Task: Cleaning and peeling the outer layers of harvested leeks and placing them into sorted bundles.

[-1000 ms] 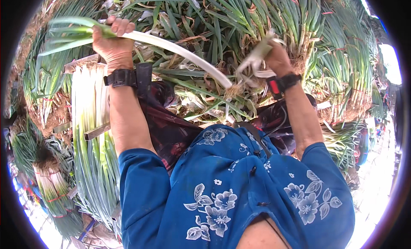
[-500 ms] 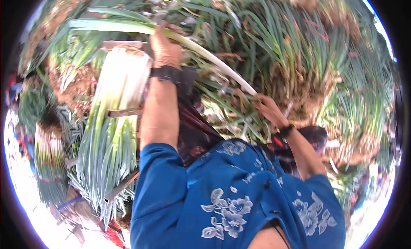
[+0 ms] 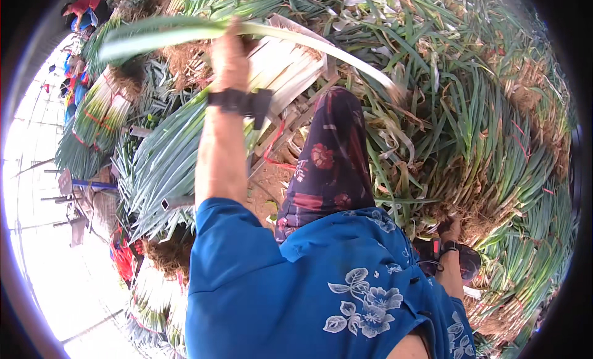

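My left hand is closed around a long leek, raised over a stack of leeks. Its blurred green leaves stretch to the left, and its white stalk curves down to the right toward a smeared root end. Underneath, the stacked leeks lie with white stalks toward the upper right and green leaves toward the lower left. My right hand is low on the right, against the brown roots of a heap of leeks. Its fingers are dark and partly hidden among them.
A wooden rack with a red strap holds the stack. My knee in dark flowered cloth rises between the rack and a large heap of untrimmed leeks. Tied leek bundles stand at left. Loose leaves lie around the heap.
My right hand has left the leek's root end and moved down and right to the heap's roots. My left hand still holds the leek. The view has turned, showing more of my knee.
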Demonstrator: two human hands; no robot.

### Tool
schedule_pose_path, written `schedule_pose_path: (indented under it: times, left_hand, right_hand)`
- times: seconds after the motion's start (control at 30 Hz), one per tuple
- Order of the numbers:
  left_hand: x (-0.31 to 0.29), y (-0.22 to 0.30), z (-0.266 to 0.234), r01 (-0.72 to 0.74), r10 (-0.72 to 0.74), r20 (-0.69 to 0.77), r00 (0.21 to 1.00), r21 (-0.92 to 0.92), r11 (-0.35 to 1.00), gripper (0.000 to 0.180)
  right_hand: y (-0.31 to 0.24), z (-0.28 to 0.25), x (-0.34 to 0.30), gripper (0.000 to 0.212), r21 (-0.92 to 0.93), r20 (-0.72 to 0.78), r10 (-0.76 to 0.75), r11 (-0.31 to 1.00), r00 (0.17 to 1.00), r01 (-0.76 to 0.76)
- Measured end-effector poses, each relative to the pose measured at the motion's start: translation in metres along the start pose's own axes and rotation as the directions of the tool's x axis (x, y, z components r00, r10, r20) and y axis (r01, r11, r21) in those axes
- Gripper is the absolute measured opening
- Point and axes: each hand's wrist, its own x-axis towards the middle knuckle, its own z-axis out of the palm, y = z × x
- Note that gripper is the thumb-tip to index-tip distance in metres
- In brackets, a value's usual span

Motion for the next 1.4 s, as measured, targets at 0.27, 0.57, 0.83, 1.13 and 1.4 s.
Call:
schedule_pose_path:
  times: [0.27,0.57,0.83,1.13,1.4]
  left_hand:
    - [-0.022,-0.017,-0.186,0.055,-0.151,-0.485,0.862,-0.205,0.977,0.019]
    - [-0.048,-0.05,-0.24,0.037,0.226,-0.086,0.97,0.976,0.216,0.022]
    - [-0.041,-0.056,-0.256,-0.201,0.138,0.264,0.954,0.912,-0.359,0.045]
    - [-0.054,-0.017,-0.227,-0.272,0.127,0.305,0.944,0.936,-0.225,0.037]
    - [-0.077,-0.037,-0.208,-0.337,0.065,0.346,0.936,0.934,-0.121,0.034]
  right_hand:
    - [0.017,0.046,-0.013,0.012,-0.312,0.223,0.034,0.949,0.974,0.038]
    - [0.02,0.043,-0.041,0.01,-0.33,0.178,0.036,0.944,0.983,0.025]
    - [0.028,0.046,-0.047,0.012,-0.406,0.14,0.043,0.914,0.989,0.018]
    - [0.027,0.058,-0.057,0.019,-0.51,0.081,-0.058,0.856,0.995,0.092]
    - [0.026,0.049,-0.041,0.018,-0.503,0.13,-0.084,0.853,0.988,0.138]
